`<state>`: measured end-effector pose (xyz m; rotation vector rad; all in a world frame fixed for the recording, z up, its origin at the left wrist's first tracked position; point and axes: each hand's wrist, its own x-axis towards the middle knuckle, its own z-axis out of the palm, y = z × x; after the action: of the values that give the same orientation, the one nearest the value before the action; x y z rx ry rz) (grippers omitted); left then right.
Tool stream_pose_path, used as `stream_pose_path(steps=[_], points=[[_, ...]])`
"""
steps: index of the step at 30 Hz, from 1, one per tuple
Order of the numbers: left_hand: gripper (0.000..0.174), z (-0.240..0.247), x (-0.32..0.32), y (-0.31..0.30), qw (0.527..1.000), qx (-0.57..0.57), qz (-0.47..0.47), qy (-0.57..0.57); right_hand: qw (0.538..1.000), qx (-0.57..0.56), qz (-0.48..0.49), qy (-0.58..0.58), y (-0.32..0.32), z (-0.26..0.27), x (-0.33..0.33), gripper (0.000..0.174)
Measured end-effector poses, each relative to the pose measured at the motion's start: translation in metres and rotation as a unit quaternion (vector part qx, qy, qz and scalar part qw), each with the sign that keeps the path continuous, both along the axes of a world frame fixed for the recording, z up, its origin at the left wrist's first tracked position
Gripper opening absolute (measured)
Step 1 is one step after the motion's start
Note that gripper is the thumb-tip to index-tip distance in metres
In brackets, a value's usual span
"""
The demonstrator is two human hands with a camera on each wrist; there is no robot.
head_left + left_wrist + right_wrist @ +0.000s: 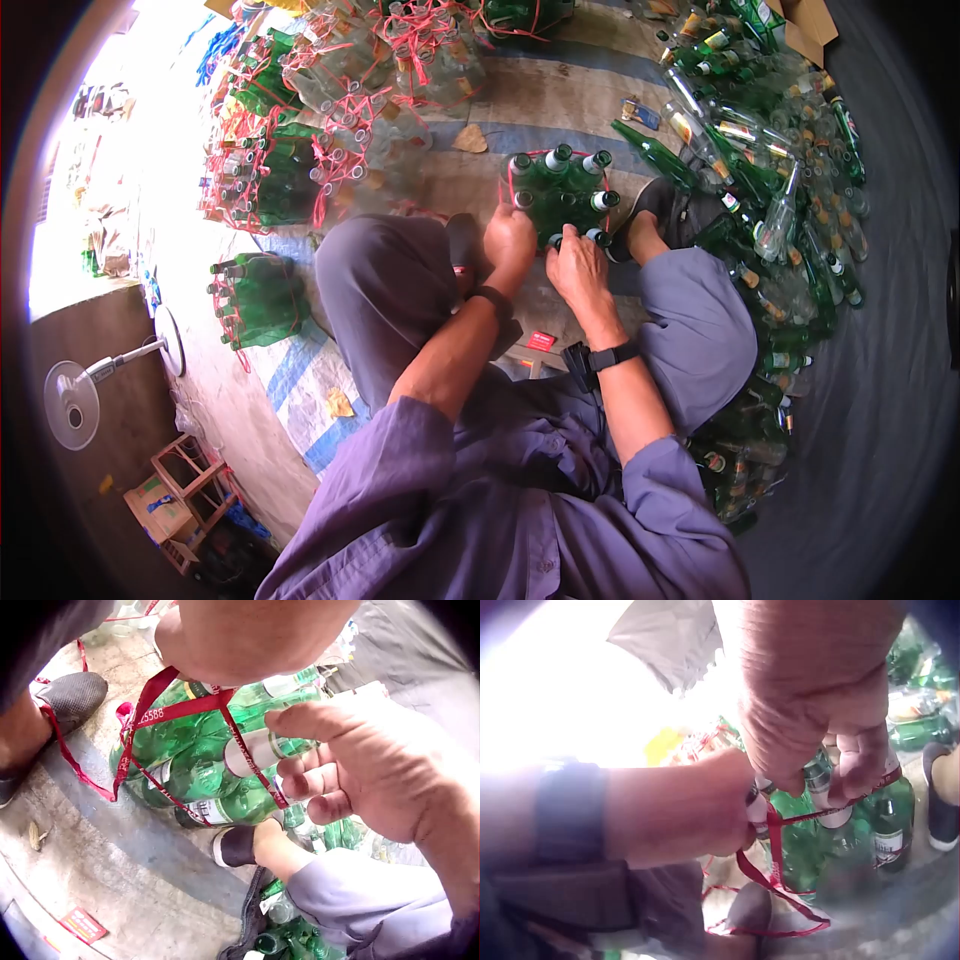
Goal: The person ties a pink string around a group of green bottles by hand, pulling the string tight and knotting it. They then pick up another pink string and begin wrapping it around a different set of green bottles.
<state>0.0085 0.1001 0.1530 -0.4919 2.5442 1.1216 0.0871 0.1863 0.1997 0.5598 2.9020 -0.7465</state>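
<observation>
A bundle of green glass bottles [560,185] stands upright between the person's feet, necks up, with a red printed strap [810,816] around it. My left hand [510,240] grips the strap at the bundle's near left corner, and a loose loop of it hangs below the fist in the left wrist view. At the near right side, my right hand [580,270] pinches a bottle neck [819,771] between thumb and fingers. White labels show on several bottles. In the right wrist view the left fist is partly hidden behind the right hand.
Loose green and clear bottles [740,170] lie heaped on the right. Strapped bundles [285,175] stand at the left and back, another bundle [258,300] nearer. A dry leaf [470,139] and red packet [541,341] lie on the striped sheet. A fan [75,405] stands far left.
</observation>
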Motion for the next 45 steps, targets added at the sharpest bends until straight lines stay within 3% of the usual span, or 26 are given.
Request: stream_pose_path(steps=[3,8,14,30,33,38,45], points=[[0.029,-0.001,0.0,-0.001,1.0,0.01,-0.011,0.008,0.997,-0.02,0.0,-0.076,0.002,-0.016,-0.012,0.02],[0.028,-0.001,0.0,-0.002,1.0,0.014,-0.018,0.016,0.997,-0.033,0.002,-0.074,0.005,-0.015,-0.015,0.016],[0.027,0.0,0.0,-0.003,1.0,0.021,-0.015,0.008,0.974,0.008,0.162,-0.155,0.009,0.0,-0.019,0.013],[0.025,0.003,0.002,-0.003,1.0,0.012,-0.007,0.014,0.969,0.01,0.177,-0.173,0.009,-0.006,-0.01,0.018],[0.022,0.002,0.002,-0.003,0.999,0.021,0.002,0.027,0.968,0.016,0.176,-0.178,0.016,0.038,-0.027,0.023],[0.022,0.007,0.001,-0.004,0.999,0.018,-0.006,0.03,0.979,0.098,0.152,-0.097,0.032,0.076,-0.058,0.028],[0.022,0.004,0.003,-0.006,0.999,0.026,-0.011,0.028,0.975,0.163,0.153,-0.009,0.047,0.016,-0.081,0.025]])
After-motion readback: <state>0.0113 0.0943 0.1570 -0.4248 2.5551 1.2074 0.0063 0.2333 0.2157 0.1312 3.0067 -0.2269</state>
